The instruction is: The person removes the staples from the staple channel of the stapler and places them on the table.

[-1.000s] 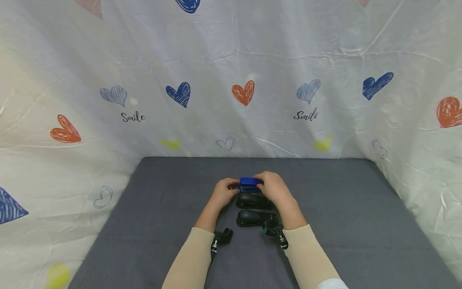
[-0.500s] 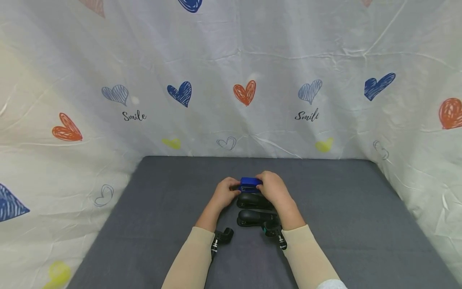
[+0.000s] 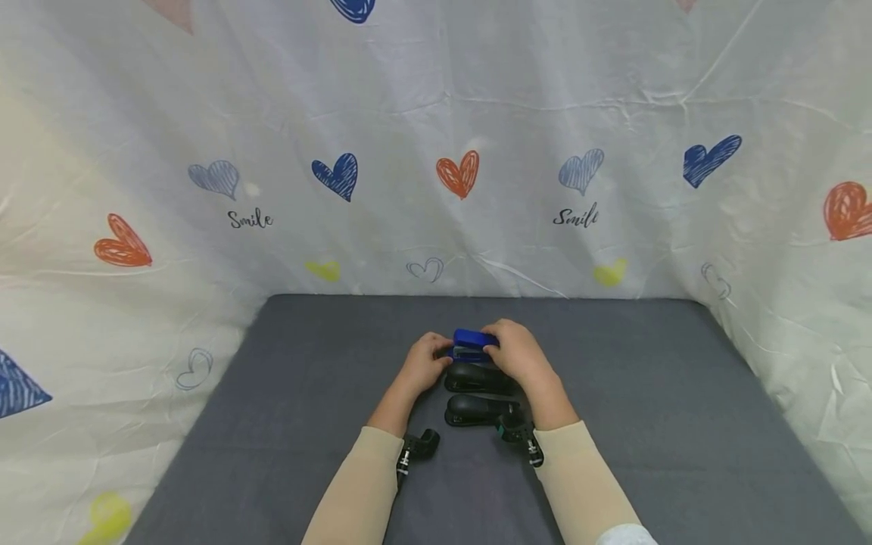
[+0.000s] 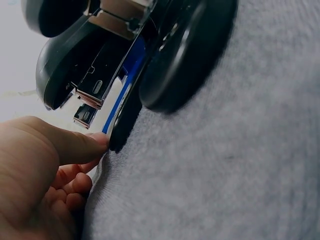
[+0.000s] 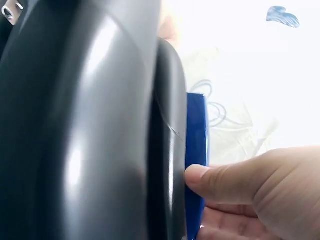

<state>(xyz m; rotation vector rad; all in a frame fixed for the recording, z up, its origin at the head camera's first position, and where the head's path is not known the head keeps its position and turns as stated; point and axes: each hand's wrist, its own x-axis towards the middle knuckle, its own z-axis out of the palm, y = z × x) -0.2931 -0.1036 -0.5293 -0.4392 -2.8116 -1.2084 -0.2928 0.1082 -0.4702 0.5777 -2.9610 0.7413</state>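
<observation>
A blue stapler (image 3: 470, 338) lies farthest back of three staplers in a row. My left hand (image 3: 422, 363) pinches the left end of its base; in the left wrist view the thumb (image 4: 90, 145) presses that end, with the other fingers curled below. At the opposite end my right hand (image 3: 521, 352) pinches the blue top between thumb and fingers. The blue top is tilted, its left end raised above the base. Close in front lies a black stapler (image 3: 477, 378), and nearer still another black stapler (image 3: 473, 410), its right end partly hidden by the right wrist camera.
Grey cloth (image 3: 327, 363) covers the table. A pale curtain (image 3: 395, 113) printed with hearts stands behind and at both sides. The black wrist cameras hang near the table, the right wrist camera (image 3: 516, 431) close to the nearest stapler.
The left end of the blue stapler's top has risen slightly, widening the gap above its base. Both hands keep nearly the same place, and the black staplers lie as before.
</observation>
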